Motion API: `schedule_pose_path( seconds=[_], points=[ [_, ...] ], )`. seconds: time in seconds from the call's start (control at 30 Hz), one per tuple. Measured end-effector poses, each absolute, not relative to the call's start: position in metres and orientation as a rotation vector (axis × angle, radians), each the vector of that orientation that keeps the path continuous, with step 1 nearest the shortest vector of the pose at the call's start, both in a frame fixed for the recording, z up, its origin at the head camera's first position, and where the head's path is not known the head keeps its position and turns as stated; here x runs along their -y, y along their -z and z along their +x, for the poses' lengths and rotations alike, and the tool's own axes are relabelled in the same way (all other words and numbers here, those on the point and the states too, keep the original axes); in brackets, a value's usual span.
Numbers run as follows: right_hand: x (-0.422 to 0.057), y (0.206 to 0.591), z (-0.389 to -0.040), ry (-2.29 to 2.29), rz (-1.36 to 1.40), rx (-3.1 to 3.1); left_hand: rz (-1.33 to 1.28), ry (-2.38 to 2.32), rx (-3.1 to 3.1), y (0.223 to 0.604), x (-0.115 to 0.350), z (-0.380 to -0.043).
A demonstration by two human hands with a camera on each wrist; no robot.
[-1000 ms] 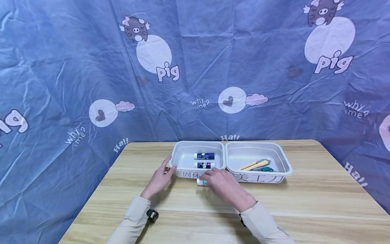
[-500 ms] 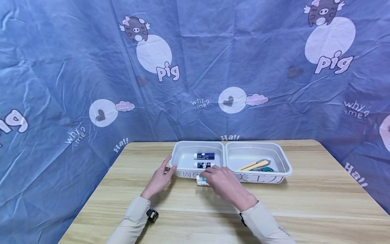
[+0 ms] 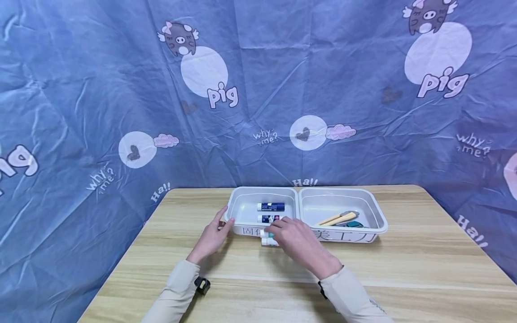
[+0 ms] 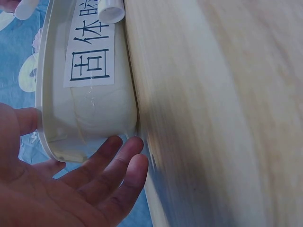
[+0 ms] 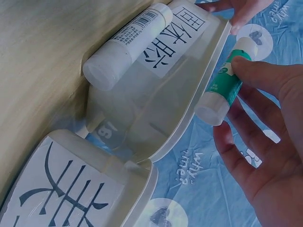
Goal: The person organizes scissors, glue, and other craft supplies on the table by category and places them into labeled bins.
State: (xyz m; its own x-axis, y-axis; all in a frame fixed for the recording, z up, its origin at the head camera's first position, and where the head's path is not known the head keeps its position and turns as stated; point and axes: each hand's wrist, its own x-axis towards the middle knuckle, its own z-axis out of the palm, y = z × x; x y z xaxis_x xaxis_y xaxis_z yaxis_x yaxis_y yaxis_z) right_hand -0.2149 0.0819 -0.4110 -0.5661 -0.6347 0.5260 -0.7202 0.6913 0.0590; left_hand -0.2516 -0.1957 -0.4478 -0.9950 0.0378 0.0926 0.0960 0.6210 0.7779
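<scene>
In the right wrist view, my right hand (image 5: 265, 118) pinches a green glue stick (image 5: 227, 79) with white ends between thumb and fingers, level with the front rim of the left white bin (image 3: 238, 230). Below it, a white glue stick (image 5: 127, 46) with a barcode lies on the table against that bin's labelled front. Two dark blue glue sticks, one farther back (image 3: 270, 207) and one nearer (image 3: 266, 219), lie inside the bin. My left hand (image 4: 80, 175) rests at the bin's left end, thumb on the rim and loosely spread fingers by the lower corner.
A second white bin (image 3: 343, 190) stands directly right of the first. It holds yellow utility knives (image 3: 337, 220) and a dark green one (image 3: 353, 224). Both bins sit at the back of the wooden table (image 3: 242, 287), before a blue printed cloth (image 3: 250, 89).
My right hand has raised the green glue stick slightly from the table toward the left bin's rim, exposing the white glue stick beneath it. My left hand has stayed in place.
</scene>
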Motion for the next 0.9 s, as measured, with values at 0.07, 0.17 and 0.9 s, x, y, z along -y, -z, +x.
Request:
schedule_pose_path(
  seconds=[0.07,0.17,0.9],
  points=[
    [-0.0824,0.4107,-0.2153,-0.225,1.038,2.378,-0.118,1.329,2.766,0.4477,0.1955,-0.2516],
    [-0.0836,0.4103,-0.2165,-0.227,1.027,2.365,-0.128,1.324,2.768,0.4478,0.1957,-0.2514],
    [-0.0918,0.4129,-0.2240,-0.238,0.961,2.382,-0.106,1.346,2.765,0.4464,0.1946,-0.2510]
  ],
)
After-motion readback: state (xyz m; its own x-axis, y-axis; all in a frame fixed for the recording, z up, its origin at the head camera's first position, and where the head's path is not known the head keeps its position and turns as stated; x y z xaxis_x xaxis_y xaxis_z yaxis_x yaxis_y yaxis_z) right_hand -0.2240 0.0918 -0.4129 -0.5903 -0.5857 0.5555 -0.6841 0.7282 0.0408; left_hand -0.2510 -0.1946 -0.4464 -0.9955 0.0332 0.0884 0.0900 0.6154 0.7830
